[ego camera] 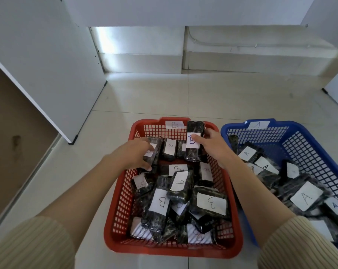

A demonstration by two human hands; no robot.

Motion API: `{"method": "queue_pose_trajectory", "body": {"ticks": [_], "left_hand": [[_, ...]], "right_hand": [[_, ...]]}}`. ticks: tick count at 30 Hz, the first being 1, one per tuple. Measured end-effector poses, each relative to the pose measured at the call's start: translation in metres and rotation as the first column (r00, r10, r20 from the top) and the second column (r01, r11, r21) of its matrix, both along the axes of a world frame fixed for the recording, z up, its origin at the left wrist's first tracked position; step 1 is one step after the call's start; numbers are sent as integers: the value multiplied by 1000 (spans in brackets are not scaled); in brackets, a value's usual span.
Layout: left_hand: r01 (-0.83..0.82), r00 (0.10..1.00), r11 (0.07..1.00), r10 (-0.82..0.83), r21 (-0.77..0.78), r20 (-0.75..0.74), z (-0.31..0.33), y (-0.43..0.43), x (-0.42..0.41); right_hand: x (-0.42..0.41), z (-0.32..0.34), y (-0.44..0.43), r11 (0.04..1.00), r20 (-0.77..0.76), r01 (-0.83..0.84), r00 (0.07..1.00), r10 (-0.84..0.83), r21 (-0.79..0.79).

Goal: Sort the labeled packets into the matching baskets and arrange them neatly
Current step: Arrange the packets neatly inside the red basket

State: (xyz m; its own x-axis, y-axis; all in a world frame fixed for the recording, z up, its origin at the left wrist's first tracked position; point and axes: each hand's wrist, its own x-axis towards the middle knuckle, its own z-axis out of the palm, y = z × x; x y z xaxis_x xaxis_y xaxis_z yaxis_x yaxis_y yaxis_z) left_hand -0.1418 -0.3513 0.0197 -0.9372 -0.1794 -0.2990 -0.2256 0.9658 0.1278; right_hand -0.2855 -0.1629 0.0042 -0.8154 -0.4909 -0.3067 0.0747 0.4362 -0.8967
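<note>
In the red basket (174,251), a row is being arranged.
Packets (154,158) are gripped by left hand (134,154) and right hand (214,148); the right packet (194,136) must be slotted in.

Red basket (114,243): lattice walls, B tag (174,124) on the far rim. It stands just beside the blue basket (300,129), which carries an A tag (258,124).

B packets (210,203): dark, film-wrapped, each with a white handwritten label. A short row stands by the far wall of the red basket; the rest lie jumbled and overlapping toward the near wall.

Raised packet (194,152): upright above the row, gripped by the right hand (216,150).

Tilted packet (154,154): at the row's left end, gripped by the left hand (133,156).

A packets (305,197): lying overlapped in the blue basket.
</note>
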Motion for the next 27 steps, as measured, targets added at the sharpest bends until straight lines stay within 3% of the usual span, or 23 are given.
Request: {"method": "queue_pose_trajectory", "body": {"ticks": [7,12,16,20,27], "left_hand": [[-42,996,994,34,-101,-88,-17,8,0],[-39,966,990,71,132,-247,-6,6,17],[135,991,983,-135,121,-11,5,-3,42],[240,933,971,-231,0,275,6,-2,49],[320,908,941,-272,-109,318,2,-2,39]], "right_hand": [[0,3,1,1000,-11,-16,1000,16,11],[1,3,0,1000,-32,-4,999,4,22],[8,0,-5,995,3,-75,997,75,66],[21,-1,-10,991,62,-118,992,114,61],[22,6,-11,989,44,-125,992,122,77]]}}
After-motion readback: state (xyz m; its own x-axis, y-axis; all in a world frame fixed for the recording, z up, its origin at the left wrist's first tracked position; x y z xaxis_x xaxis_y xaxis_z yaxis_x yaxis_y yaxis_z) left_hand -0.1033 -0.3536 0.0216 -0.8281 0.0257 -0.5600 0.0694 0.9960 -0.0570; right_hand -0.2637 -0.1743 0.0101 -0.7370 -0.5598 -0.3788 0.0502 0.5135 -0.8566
